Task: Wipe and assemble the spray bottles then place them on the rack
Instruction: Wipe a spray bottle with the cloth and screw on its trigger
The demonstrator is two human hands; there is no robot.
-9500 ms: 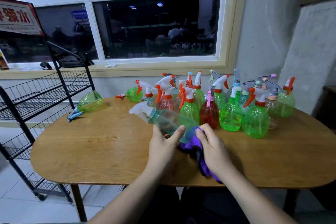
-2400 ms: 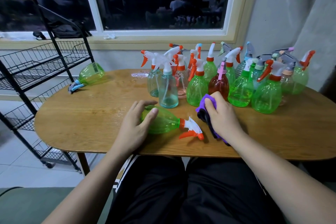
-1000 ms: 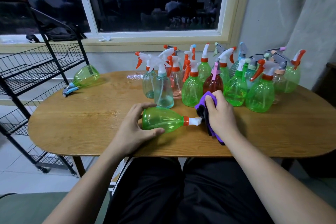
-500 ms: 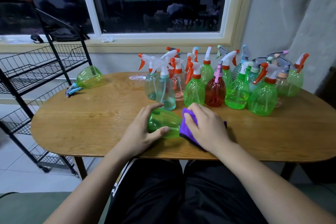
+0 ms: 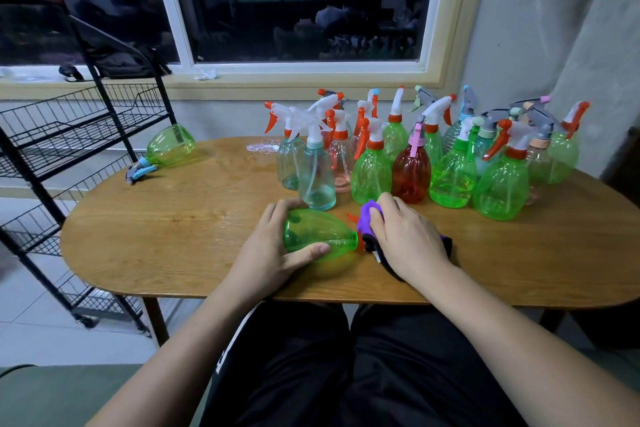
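Observation:
A green spray bottle (image 5: 318, 234) lies on its side near the front of the wooden table (image 5: 173, 236), its neck pointing right. My left hand (image 5: 273, 250) grips its body, thumb on top and fingers behind. My right hand (image 5: 405, 239) holds a purple cloth (image 5: 367, 220) wrapped over the bottle's orange-and-white spray head, which is mostly hidden. Several upright spray bottles (image 5: 412, 166) in green, red and clear plastic stand in a cluster just behind my hands.
A black wire rack (image 5: 79, 128) with basket shelves stands off the table's left end. One green bottle (image 5: 166, 149) lies on its side at the far left of the table. A wet patch (image 5: 263, 147) shines near the back edge. A window is behind.
My right hand with the cloth slid from the bottle's body to its spray head. The left hand keeps its grip on the bottle's body.

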